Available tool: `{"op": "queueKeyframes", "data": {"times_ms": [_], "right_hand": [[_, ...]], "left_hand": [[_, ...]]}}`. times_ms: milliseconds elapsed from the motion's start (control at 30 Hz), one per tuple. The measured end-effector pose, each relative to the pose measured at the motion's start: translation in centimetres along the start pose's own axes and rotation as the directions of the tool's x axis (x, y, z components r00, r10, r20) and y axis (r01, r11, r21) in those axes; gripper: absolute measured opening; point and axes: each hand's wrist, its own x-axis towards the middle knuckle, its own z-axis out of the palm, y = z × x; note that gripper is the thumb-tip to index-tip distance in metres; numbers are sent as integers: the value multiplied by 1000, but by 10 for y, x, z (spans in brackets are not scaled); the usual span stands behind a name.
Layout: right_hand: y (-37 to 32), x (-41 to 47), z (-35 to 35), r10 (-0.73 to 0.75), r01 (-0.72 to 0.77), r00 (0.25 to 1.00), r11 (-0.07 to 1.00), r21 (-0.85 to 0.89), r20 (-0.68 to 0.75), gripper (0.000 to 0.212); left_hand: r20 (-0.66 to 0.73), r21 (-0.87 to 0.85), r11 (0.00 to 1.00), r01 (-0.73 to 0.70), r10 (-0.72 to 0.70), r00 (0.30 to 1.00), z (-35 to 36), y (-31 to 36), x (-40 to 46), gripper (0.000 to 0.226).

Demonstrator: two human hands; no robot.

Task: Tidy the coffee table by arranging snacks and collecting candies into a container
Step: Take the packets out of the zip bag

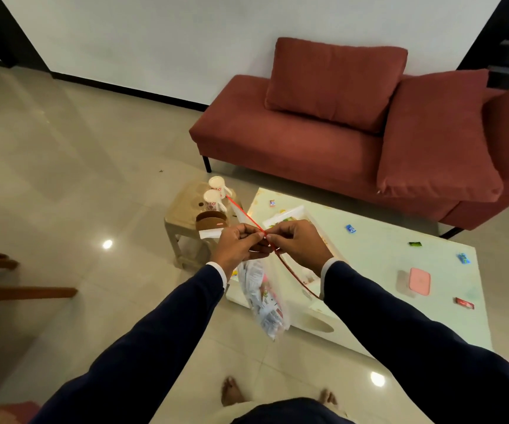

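A clear zip bag (pixel 263 301) of snack packets hangs in the air at the middle of the view, over the near-left edge of the bench (pixel 378 261), its red zip strip (pixel 247 217) running up toward 11 o'clock and curving down toward 5 o'clock. Both hands meet at the top of the bag: the left hand (pixel 237 246) has its fingers (pixel 251 232) curled in, pinching the strip against the thumb, and the right hand (pixel 300 243) pinches the same strip just beside it, fingertips of the two hands almost touching. Dark sleeves (pixel 155 347) with white cuffs run back to the bottom of the view.

Behind the hands, at 12 o'clock from the bag, a white tray (pixel 296 214) sits on the bench. Wrapped candies lie scattered over the pale bench top — a blue one (pixel 350 228) at 2 o'clock, a green one (pixel 415 244) and another blue one (pixel 463 258) at 3 o'clock, a red one (pixel 464 303) farther right, a small one (pixel 273 203) near the far edge. A pink-lidded container (pixel 419 281) rests among them at 3 o'clock.

At 11 o'clock a small beige stool (pixel 185 231) carries two white mugs (pixel 216 194) and a brown holder (pixel 211 221) — napkins beside it. A red sofa (pixel 354 127) stands beyond the bench against the wall.
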Motion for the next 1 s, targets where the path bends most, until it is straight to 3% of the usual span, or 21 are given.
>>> {"op": "queueKeyframes", "data": {"times_ms": [467,767,1000], "right_hand": [[96,-75,-107,10,-8,1000,996,94,-25,20],[105,-86,-126,-14,14,999,1000,1,-35,23],[109,-83,-129,90,-91,996,990,110,9,22]], "left_hand": [[-56,31,1000,3,-1,998,164,-30,-26,7],[-62,37,993,110,-108,992,189,-26,-19,12],[-22,169,980,108,-106,994,185,-33,-12,6]]}}
